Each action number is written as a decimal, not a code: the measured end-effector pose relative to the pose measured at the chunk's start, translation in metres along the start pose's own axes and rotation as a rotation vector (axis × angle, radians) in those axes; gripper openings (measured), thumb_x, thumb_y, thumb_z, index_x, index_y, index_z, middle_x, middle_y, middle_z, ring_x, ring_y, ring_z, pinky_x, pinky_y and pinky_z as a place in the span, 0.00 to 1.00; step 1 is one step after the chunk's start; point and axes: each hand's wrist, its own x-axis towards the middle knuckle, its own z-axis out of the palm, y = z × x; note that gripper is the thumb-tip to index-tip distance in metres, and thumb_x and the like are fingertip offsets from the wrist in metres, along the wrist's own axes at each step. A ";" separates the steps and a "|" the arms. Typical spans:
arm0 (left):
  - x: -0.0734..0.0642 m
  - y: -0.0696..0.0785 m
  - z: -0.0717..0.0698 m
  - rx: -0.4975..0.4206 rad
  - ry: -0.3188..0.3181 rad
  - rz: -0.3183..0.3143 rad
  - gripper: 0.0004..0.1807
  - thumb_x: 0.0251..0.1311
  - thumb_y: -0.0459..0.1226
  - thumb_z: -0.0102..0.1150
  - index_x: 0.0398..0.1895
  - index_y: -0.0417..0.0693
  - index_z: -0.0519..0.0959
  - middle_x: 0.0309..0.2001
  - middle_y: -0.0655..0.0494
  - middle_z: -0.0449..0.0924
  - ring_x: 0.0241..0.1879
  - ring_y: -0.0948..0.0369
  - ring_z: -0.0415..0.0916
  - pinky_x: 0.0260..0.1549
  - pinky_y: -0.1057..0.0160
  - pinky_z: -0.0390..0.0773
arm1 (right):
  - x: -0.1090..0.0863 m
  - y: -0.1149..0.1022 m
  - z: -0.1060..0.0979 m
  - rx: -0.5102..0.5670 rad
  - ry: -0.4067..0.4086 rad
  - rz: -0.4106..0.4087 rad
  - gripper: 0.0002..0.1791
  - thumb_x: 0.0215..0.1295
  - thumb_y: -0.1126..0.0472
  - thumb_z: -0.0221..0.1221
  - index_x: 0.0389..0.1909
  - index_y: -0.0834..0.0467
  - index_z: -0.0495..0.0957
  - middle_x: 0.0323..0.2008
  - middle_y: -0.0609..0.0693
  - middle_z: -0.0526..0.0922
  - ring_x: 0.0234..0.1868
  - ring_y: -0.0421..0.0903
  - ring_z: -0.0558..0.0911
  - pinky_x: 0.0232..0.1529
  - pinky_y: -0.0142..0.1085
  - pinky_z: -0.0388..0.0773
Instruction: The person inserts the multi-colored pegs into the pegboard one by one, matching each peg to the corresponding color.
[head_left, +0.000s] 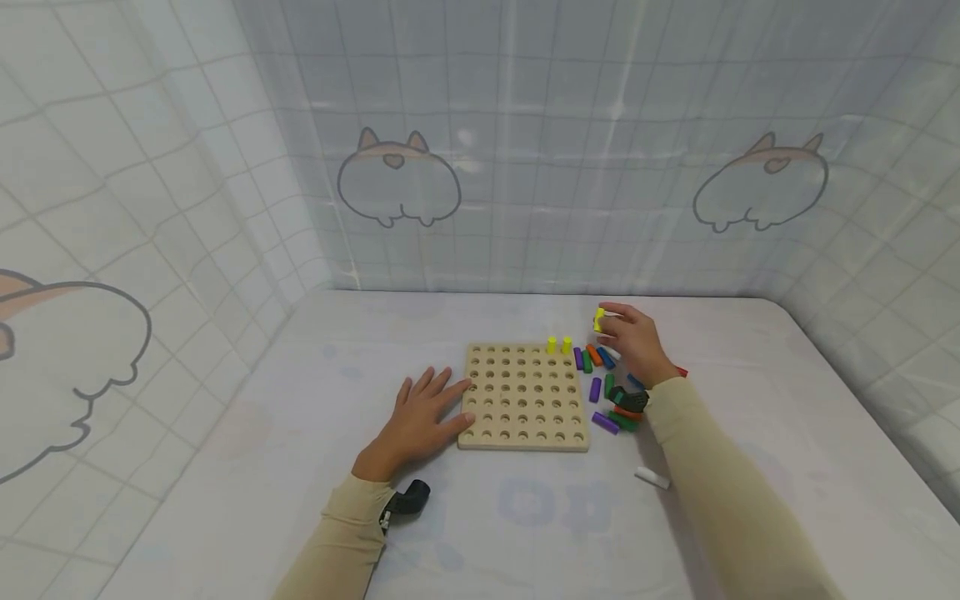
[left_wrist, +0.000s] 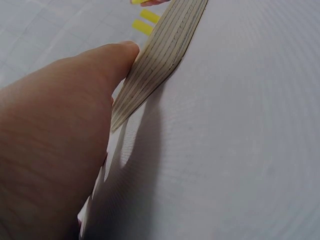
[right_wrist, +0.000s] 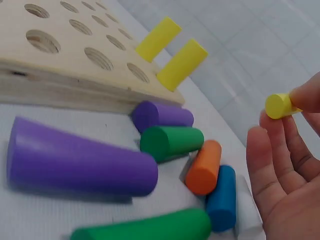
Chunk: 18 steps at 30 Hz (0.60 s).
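A square wooden pegboard (head_left: 522,398) with rows of round holes lies on the table. Two yellow pegs (right_wrist: 181,65) stand upright in holes at its far right corner. My right hand (head_left: 632,340) pinches another yellow peg (right_wrist: 280,105) between thumb and fingers, raised beyond the loose pegs and to the right of the board. Spread along the board's left edge, my left hand (head_left: 420,421) touches it with thumb and fingertips. In the left wrist view the left thumb (left_wrist: 117,57) rests against the board's layered side.
Loose pegs lie right of the board: purple (right_wrist: 80,160), green (right_wrist: 171,142), orange (right_wrist: 203,167), blue (right_wrist: 221,197) and others partly under the right wrist. A white peg (head_left: 652,477) lies nearer the front. Patterned sheeting (head_left: 540,167) surrounds the table behind and at the sides.
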 end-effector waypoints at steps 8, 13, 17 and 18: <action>-0.001 0.001 -0.001 0.004 -0.007 -0.008 0.36 0.69 0.63 0.49 0.76 0.62 0.65 0.78 0.47 0.54 0.78 0.43 0.42 0.70 0.33 0.36 | 0.000 -0.001 0.013 -0.010 -0.073 -0.045 0.28 0.74 0.61 0.58 0.71 0.63 0.66 0.59 0.59 0.74 0.53 0.51 0.81 0.53 0.38 0.80; -0.001 0.001 0.000 0.007 0.001 -0.008 0.36 0.68 0.64 0.48 0.76 0.63 0.65 0.78 0.47 0.54 0.78 0.44 0.42 0.70 0.33 0.37 | 0.003 -0.001 0.021 0.016 -0.108 -0.055 0.28 0.74 0.63 0.58 0.71 0.66 0.66 0.63 0.65 0.73 0.54 0.49 0.83 0.52 0.37 0.80; 0.000 0.000 0.000 0.001 0.008 -0.001 0.36 0.69 0.64 0.48 0.76 0.63 0.65 0.77 0.47 0.55 0.77 0.43 0.42 0.69 0.32 0.37 | 0.007 -0.001 0.028 0.073 -0.111 -0.083 0.27 0.73 0.67 0.57 0.69 0.70 0.66 0.64 0.70 0.70 0.53 0.50 0.83 0.52 0.38 0.80; 0.000 0.000 0.000 0.001 0.007 -0.003 0.36 0.69 0.64 0.48 0.76 0.62 0.65 0.77 0.47 0.55 0.77 0.43 0.42 0.70 0.32 0.37 | 0.007 -0.001 0.030 0.070 -0.111 -0.090 0.26 0.72 0.67 0.58 0.68 0.70 0.67 0.63 0.70 0.71 0.52 0.50 0.83 0.52 0.38 0.81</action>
